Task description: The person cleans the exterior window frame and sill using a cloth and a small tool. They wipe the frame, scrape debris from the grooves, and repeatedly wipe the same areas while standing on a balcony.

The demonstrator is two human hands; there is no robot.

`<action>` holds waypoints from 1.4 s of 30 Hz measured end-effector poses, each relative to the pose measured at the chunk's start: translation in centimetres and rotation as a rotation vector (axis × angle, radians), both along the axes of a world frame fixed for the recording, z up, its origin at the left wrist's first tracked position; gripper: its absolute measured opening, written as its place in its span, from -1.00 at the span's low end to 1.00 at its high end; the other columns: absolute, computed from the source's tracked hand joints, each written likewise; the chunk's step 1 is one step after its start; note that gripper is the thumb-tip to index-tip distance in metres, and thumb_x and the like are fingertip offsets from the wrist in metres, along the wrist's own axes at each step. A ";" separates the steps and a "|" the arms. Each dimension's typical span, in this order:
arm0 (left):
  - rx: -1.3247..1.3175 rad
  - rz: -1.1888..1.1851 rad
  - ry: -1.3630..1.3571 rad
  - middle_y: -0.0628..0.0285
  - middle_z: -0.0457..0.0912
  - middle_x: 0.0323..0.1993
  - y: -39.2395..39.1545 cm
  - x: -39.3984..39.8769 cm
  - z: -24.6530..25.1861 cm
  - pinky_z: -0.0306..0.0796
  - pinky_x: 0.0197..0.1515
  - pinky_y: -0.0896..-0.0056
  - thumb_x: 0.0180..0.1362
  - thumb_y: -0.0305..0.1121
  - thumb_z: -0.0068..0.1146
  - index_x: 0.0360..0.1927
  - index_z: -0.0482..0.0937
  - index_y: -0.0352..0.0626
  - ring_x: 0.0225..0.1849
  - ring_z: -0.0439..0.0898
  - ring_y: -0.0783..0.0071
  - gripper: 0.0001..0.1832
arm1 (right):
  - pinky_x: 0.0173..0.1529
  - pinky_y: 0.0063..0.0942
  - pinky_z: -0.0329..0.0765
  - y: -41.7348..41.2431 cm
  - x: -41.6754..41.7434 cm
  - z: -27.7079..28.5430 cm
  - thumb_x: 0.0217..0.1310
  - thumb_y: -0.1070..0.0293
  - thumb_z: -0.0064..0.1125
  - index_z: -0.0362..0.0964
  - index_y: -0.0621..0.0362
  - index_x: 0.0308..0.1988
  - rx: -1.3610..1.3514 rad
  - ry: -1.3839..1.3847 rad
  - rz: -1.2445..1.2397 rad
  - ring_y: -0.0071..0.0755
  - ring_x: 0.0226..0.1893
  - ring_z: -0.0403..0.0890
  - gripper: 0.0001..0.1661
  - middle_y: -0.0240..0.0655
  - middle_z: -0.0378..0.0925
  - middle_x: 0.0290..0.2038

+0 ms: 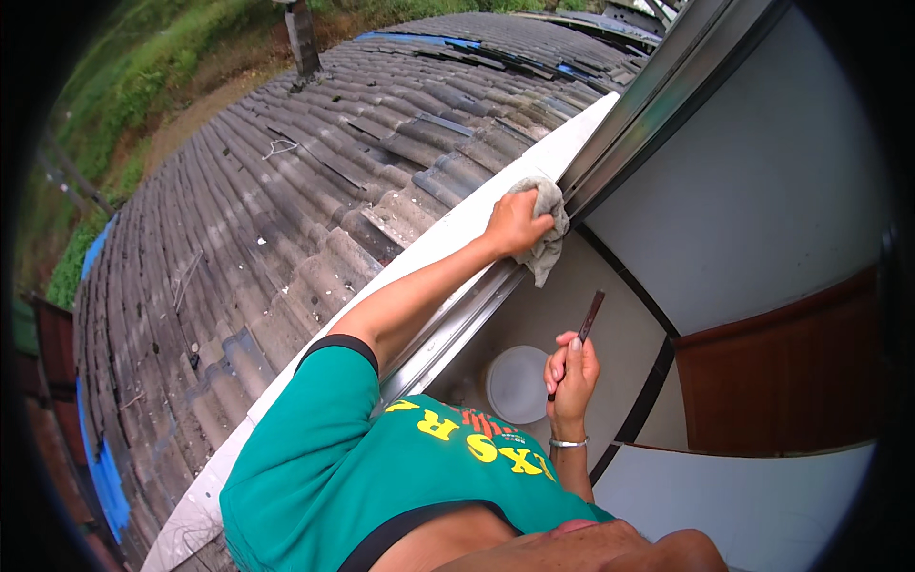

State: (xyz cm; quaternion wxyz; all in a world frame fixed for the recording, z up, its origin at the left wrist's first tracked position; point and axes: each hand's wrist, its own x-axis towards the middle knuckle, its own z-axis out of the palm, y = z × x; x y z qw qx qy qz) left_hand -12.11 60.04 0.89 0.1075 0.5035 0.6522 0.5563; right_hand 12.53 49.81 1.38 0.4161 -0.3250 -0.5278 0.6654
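My left hand is closed around a crumpled grey cloth. It presses the cloth against the white ledge beside the aluminium window frame, and a corner of the cloth hangs over the inner side. My right hand, with a silver bangle at the wrist, is raised inside the room. Its fingers hold a slim dark brown tool, pointing upward; what kind of tool cannot be made out. Below it, apart from the hand, a round white bucket stands on the floor.
Outside the ledge lies a sloping roof of weathered grey tiles, several of them broken or shifted, with a chimney-like post. The lower aluminium track runs under my left arm. A reddish-brown panel is at the right.
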 end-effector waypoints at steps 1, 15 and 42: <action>-0.067 -0.025 -0.082 -0.05 0.70 -0.37 0.1 -1.1 0.6 0.53 -0.15 0.13 0.01 -0.24 0.19 -0.29 0.66 -0.23 -0.29 0.69 0.02 -0.72 | -0.68 -0.71 0.11 -0.3 0.4 -0.3 0.57 0.22 -0.21 0.36 0.22 -0.15 -0.029 0.013 0.008 -0.72 -0.75 0.14 -0.69 -0.53 0.17 -0.67; 0.213 -0.085 -1.255 0.18 0.65 -0.28 -4.2 -3.5 -2.8 0.62 -0.15 0.19 0.04 -0.67 -0.06 -0.18 0.57 -0.24 -0.27 0.66 0.27 -0.72 | -0.62 -0.67 0.26 0.6 -3.0 -0.7 0.55 0.24 -0.23 0.34 0.21 0.00 -0.205 0.018 0.333 -0.60 -0.70 0.39 -0.70 -0.36 0.44 -0.56; 0.189 -0.190 -1.400 -0.04 0.62 -0.13 -5.6 -0.9 -0.1 0.63 -0.08 0.12 0.03 -0.76 -0.17 -0.01 0.44 -0.43 -0.14 0.68 0.10 -0.60 | -0.72 -0.57 0.03 10.5 -15.7 -2.2 0.53 0.22 -0.30 0.35 0.15 -0.30 -0.751 0.641 0.100 -0.60 -0.77 0.08 -0.64 -0.52 0.13 -0.70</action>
